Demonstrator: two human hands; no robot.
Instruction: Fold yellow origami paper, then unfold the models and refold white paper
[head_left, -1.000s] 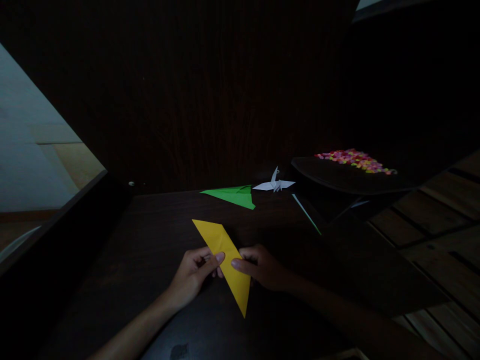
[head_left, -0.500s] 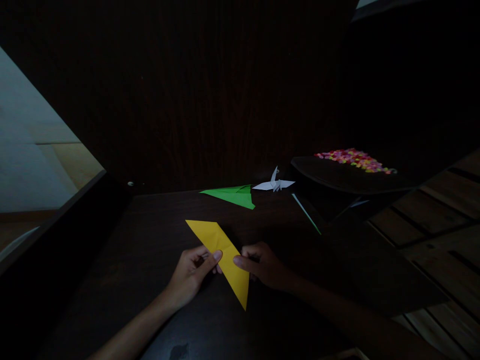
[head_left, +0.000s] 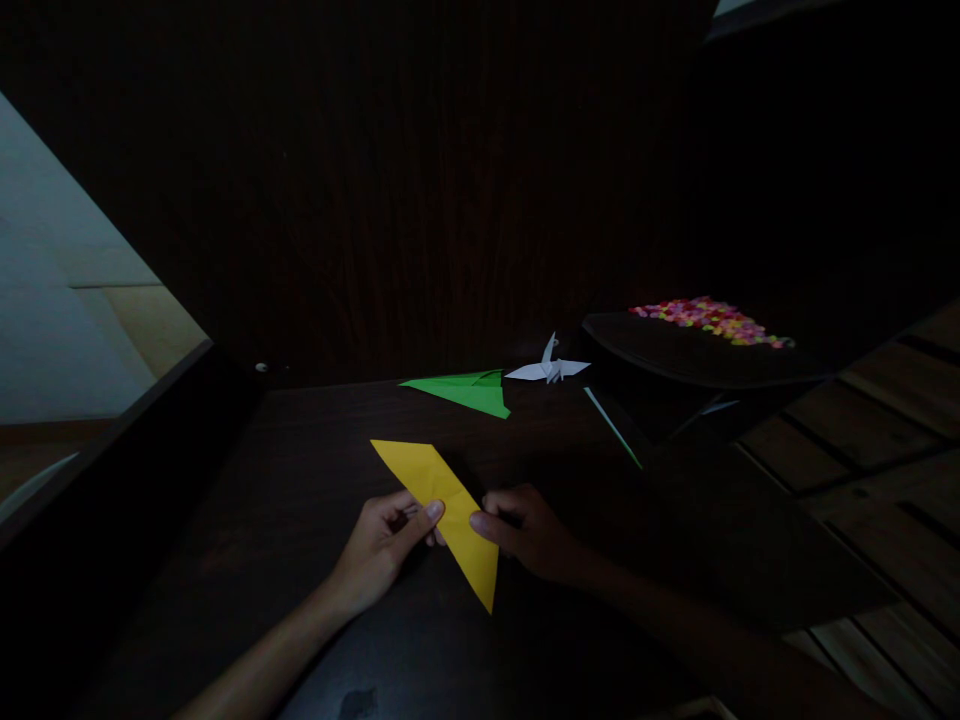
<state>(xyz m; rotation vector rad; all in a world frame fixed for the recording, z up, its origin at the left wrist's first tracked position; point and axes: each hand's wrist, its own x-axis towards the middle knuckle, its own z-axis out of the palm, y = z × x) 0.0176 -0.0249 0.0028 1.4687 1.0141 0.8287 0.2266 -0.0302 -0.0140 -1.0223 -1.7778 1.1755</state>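
Note:
A folded yellow paper (head_left: 442, 510), long and pointed at both ends, lies slanted on the dark table (head_left: 300, 500). My left hand (head_left: 382, 550) pinches its left edge near the middle, thumb on top. My right hand (head_left: 525, 530) pinches the right edge opposite, thumb on the paper. Both hands sit close together over the table's near middle.
Behind the yellow paper lie a folded green paper (head_left: 469, 390) and a small white paper crane (head_left: 549, 368). A dark tray (head_left: 675, 350) with several bright small pieces (head_left: 709, 318) stands at the right. A thin green strip (head_left: 615, 428) lies beside it. A dark wall rises behind.
The yellow paper has shifted a little left and away from me, its near tip rising; both hands moved slightly with it and keep their pinch.

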